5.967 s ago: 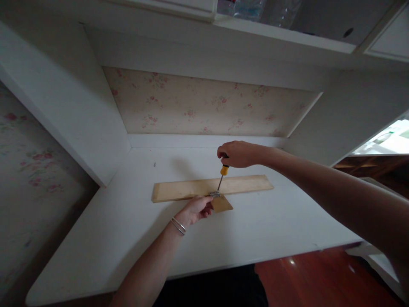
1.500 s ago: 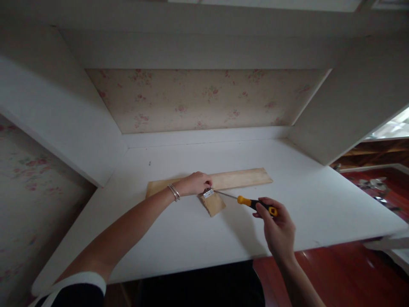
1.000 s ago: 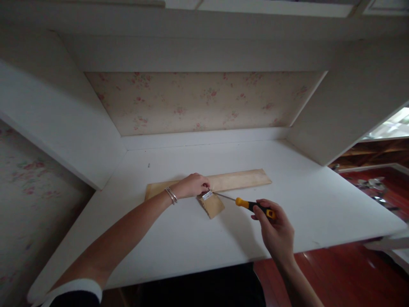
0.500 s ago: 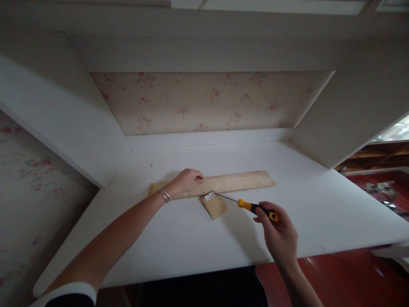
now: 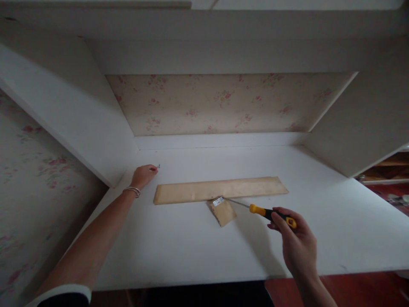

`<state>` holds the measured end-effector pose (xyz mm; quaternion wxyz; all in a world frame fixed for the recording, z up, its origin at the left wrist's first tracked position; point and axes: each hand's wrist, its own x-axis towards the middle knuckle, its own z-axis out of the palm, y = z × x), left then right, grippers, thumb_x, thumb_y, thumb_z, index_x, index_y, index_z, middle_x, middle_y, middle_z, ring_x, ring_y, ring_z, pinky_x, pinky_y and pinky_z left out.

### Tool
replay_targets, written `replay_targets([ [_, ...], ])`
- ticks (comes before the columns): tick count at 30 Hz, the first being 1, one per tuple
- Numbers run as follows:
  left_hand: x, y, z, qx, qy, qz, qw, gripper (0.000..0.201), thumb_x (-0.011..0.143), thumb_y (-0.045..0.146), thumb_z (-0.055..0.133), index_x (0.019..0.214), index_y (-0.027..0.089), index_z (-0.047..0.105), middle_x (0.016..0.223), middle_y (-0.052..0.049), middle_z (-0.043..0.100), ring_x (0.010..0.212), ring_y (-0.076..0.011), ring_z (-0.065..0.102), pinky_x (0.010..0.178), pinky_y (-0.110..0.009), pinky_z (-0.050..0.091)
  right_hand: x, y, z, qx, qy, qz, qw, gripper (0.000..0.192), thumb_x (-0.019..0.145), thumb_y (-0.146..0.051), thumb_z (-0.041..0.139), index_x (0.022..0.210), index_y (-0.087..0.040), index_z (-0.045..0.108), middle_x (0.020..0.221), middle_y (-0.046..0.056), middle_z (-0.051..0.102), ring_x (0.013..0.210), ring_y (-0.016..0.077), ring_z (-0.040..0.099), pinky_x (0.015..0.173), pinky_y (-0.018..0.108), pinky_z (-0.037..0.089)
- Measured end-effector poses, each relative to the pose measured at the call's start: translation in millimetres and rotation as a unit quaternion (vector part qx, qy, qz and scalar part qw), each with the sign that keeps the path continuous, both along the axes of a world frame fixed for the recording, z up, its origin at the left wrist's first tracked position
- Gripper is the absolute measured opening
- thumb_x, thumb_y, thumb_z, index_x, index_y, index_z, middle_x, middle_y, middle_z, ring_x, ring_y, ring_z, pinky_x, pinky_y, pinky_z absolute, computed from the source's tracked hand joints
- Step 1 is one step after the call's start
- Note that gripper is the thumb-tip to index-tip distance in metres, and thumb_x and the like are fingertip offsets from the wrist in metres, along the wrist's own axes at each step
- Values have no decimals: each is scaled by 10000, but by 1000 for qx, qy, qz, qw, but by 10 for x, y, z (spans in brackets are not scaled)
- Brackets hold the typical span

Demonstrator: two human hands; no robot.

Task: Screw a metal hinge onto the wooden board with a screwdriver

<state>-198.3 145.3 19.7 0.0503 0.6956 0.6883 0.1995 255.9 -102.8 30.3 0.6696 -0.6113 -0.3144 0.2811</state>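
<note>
A long wooden strip [image 5: 220, 189] lies across the white desk [image 5: 191, 247]. A small wooden piece [image 5: 223, 212] sits against its front edge, joined by a small metal hinge [image 5: 218, 201]. My right hand [image 5: 295, 243] grips a screwdriver [image 5: 265, 211] with a yellow and black handle; its tip rests by the hinge. My left hand [image 5: 143, 175] is stretched to the far left of the desk, fingertips at a tiny screw [image 5: 158, 166]. Whether the fingers pinch the screw cannot be told.
The desk sits in a white alcove with side panels [image 5: 70, 123] left and right and floral wallpaper [image 5: 223, 104] behind. A white shelf runs overhead. A red wooden floor [image 5: 335, 290] shows below the desk's front edge.
My left hand has left the wooden strip and reached left and back to the small screw. The right hand keeps the screwdriver nearly still. The view shifted slightly leftward.
</note>
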Motion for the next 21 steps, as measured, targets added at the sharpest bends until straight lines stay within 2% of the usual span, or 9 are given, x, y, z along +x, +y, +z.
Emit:
replay_targets([
  [5, -102, 127, -70, -10, 44, 36, 998, 317, 795, 416, 500, 959, 236, 705, 996, -27, 712, 912, -217, 644, 775, -274, 461, -26, 65, 44, 41, 91, 7, 995, 325, 636, -266, 774, 922, -193, 639, 998, 32, 649, 665, 97, 592, 578, 218, 512],
  [8, -70, 211, -79, -14, 62, 19, 998, 335, 806, 413, 489, 1005, 243, 697, 1015, -30, 708, 928, -227, 642, 786, -283, 464, -35, 111, 96, 47, 167, 9, 985, 303, 644, -254, 770, 916, -190, 654, 1006, 30, 649, 704, 74, 574, 585, 159, 482],
  [11, -37, 234, -92, -10, 61, -5, 998, 334, 818, 392, 474, 1025, 246, 693, 1038, -28, 702, 935, -224, 641, 803, -285, 462, -59, 150, 142, 53, 193, 1, 980, 288, 668, -279, 753, 925, -182, 667, 1022, 37, 644, 733, 70, 559, 598, 150, 464],
  [13, -24, 213, -94, -15, 55, -7, 998, 343, 831, 387, 459, 1044, 242, 686, 1043, -31, 701, 934, -217, 641, 809, -280, 462, -94, 175, 165, 65, 172, -8, 983, 273, 695, -312, 730, 931, -188, 666, 1026, 39, 643, 745, 77, 552, 604, 169, 455],
  [16, -1, 131, -39, -15, 62, 0, 998, 354, 858, 369, 429, 1073, 234, 675, 1072, -39, 691, 950, -212, 635, 817, -278, 460, -165, 227, 199, 87, 86, -38, 992, 280, 755, -384, 661, 965, -200, 643, 1036, 53, 640, 819, 122, 562, 672, 246, 468],
  [19, 97, -48, 116, 23, 95, 3, 995, 331, 874, 328, 424, 1070, 225, 670, 1149, -48, 657, 959, -211, 622, 819, -288, 453, -243, 309, 254, 105, 9, -45, 993, 293, 818, -441, 565, 998, -213, 596, 1034, 59, 624, 953, 174, 561, 796, 362, 469],
  [21, 243, -252, 245, 65, 98, -12, 993, 324, 887, 311, 422, 1096, 206, 646, 1154, -48, 649, 948, -204, 612, 816, -297, 445, -299, 380, 307, 119, 8, -24, 993, 270, 851, -452, 511, 1000, -232, 563, 1016, 40, 610, 995, 173, 555, 849, 406, 452],
])
